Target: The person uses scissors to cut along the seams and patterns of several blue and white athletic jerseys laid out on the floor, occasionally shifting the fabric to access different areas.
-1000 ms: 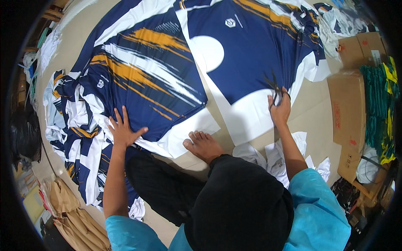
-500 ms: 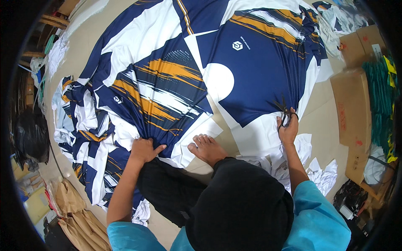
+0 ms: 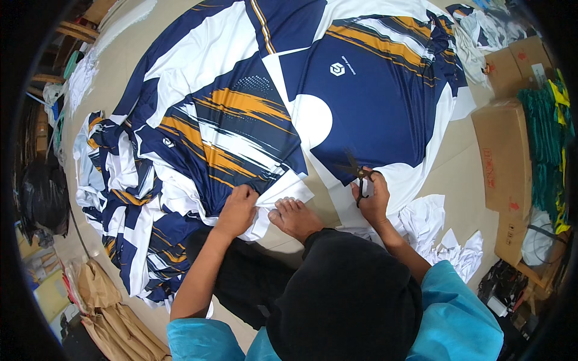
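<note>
A wide sheet of printed fabric (image 3: 367, 114), navy with white, grey and orange brush-stroke patterns, lies spread over the floor. My left hand (image 3: 239, 210) is closed on the near edge of its left part, beside my bare foot, with its fingertips curled into the cloth. My right hand (image 3: 374, 195) holds black scissors (image 3: 359, 174) by the finger loops. The blades are parted and point up and left, over the near tip of the navy panel. A round white patch (image 3: 313, 120) shows between the two printed pieces.
Crumpled fabric (image 3: 129, 192) is heaped at the left, and white offcuts (image 3: 430, 222) lie near my right forearm. Cardboard boxes (image 3: 500, 156) and green cloth bundles (image 3: 537, 132) line the right side. A black plastic bag (image 3: 45, 198) stands far left.
My right hand has moved left with the scissors, from the navy panel's right side to its near tip. My left hand has shifted right along the fabric's edge, and the cloth there has flattened.
</note>
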Demonstrator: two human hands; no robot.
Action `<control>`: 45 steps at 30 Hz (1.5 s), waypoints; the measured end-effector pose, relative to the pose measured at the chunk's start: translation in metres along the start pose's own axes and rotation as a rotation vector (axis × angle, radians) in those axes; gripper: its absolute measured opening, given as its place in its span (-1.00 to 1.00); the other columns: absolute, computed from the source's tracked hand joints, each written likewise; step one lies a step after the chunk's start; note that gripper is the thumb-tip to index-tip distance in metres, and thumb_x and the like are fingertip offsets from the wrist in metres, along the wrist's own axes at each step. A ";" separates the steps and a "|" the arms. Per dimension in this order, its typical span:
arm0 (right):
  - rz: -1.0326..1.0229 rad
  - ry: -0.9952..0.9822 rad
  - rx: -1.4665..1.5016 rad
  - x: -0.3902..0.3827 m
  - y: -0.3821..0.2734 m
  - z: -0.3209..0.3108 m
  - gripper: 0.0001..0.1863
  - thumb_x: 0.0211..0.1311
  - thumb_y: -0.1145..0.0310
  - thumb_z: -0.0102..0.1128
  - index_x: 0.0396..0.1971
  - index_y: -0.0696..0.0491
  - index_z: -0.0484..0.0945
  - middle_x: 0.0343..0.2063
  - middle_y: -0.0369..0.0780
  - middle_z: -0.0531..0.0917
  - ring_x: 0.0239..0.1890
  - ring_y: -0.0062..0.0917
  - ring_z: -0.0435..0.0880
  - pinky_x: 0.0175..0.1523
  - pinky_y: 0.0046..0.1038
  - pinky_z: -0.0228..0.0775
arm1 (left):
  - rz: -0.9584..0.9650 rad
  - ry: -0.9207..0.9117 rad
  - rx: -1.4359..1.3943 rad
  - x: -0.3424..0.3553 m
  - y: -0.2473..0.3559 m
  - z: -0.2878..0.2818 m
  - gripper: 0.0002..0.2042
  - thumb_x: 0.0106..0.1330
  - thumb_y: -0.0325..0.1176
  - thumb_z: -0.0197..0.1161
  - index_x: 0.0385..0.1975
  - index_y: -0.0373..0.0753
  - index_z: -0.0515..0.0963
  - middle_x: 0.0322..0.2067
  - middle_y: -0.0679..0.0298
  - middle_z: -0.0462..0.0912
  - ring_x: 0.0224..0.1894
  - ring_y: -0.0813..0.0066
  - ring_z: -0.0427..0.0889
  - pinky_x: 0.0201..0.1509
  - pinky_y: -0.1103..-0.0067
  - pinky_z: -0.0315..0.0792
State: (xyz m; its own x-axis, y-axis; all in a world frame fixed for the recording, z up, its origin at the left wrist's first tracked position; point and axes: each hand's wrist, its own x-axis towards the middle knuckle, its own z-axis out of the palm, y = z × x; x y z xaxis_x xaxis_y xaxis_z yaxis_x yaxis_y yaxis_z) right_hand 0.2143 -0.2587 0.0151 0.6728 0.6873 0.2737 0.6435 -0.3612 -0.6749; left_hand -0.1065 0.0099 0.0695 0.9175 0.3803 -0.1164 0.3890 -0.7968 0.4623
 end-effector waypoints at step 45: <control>-0.029 -0.168 -0.137 -0.049 0.023 -0.049 -0.43 0.11 0.37 0.66 0.05 0.27 0.56 0.27 0.14 0.64 0.36 0.11 0.58 0.45 0.01 0.36 | -0.859 -0.097 0.405 -0.024 -0.126 -0.053 0.26 0.25 0.62 0.23 0.76 -0.09 -0.11 0.72 -0.15 -0.11 0.71 -0.32 0.01 0.73 -0.05 -0.02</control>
State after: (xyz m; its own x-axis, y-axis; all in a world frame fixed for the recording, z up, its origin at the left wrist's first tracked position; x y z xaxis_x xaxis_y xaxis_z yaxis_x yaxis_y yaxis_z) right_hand 0.2146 -0.3316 0.0201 0.5903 0.7898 0.1664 0.7131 -0.4136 -0.5661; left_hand -0.1825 0.1262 0.0605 0.3009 0.8850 -0.3552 0.9154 -0.3725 -0.1528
